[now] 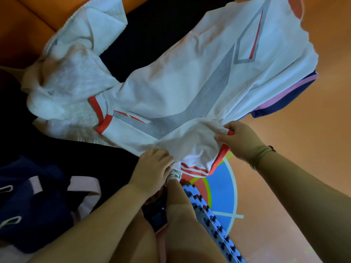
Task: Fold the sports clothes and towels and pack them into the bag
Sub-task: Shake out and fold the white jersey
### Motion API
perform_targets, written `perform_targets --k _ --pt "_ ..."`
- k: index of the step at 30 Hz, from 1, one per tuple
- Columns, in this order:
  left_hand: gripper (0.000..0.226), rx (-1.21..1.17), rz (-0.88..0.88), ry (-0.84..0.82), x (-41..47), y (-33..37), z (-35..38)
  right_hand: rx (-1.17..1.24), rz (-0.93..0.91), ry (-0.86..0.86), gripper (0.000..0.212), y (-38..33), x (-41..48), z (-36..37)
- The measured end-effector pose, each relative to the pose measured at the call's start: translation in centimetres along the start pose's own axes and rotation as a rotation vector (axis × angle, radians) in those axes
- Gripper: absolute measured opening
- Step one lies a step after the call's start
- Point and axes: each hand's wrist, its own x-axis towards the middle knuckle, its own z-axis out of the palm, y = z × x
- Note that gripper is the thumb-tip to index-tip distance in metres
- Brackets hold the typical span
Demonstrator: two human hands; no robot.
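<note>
One white sports shirt with red trim and grey striped graphic (180, 88) is spread on a dark surface (161, 35). Its near sleeve is bunched in the left hand (152, 168) and pinched by the right hand (239, 137). Crumpled white towels (72, 82) are touching it; their count can't be told. One navy bag with pink straps (28, 196) is seen near-left.

Dim, warm-tinted view; deep shadow at left, soft blur throughout, wide-angle bending at edges, no glare.
</note>
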Motion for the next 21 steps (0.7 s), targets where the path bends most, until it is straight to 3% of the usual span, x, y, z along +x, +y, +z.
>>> perform_targets --k 2,5,7,9,11,14,16,18,21 --pt "0.018 -0.285 -0.207 -0.082 0.1 -0.3 -1.6 0.19 0.097 -0.026 0.01 -1.4 -0.1 -0.5" --pt "0.023 -0.835 -0.612 -0.103 0.8 -1.1 -3.6 0.706 0.242 -0.161 0.008 -4.4 0.1 -1.2" --pt "0.029 -1.134 -0.791 -0.041 1.4 -2.2 -4.7 1.029 0.213 -0.249 0.014 -6.7 0.3 -1.5" --pt "0.027 -1.224 -0.915 -0.05 1.9 -3.2 -5.5 1.138 0.107 -0.208 0.009 -8.4 0.9 -1.4" --pt "0.028 -1.17 -0.956 -0.087 2.1 -3.9 -5.6 0.988 0.03 -0.132 0.025 -9.1 1.4 -0.8" --pt "0.027 -0.997 -0.896 -0.097 2.5 -4.2 -5.5 0.197 -0.147 0.06 0.033 -8.0 2.3 0.2" --pt "0.019 -0.907 -0.846 -0.105 2.5 -3.8 -5.4 -0.163 -0.22 0.137 0.027 -6.7 2.3 0.5" --pt "0.01 -0.88 -0.814 -0.072 2.2 -3.1 -5.1 -0.219 -0.206 0.153 0.023 -5.2 1.5 0.7" --pt "0.025 -0.632 -0.748 0.108 1.2 -1.8 -5.2 -0.114 -0.145 0.174 0.028 -2.6 0.3 1.4"
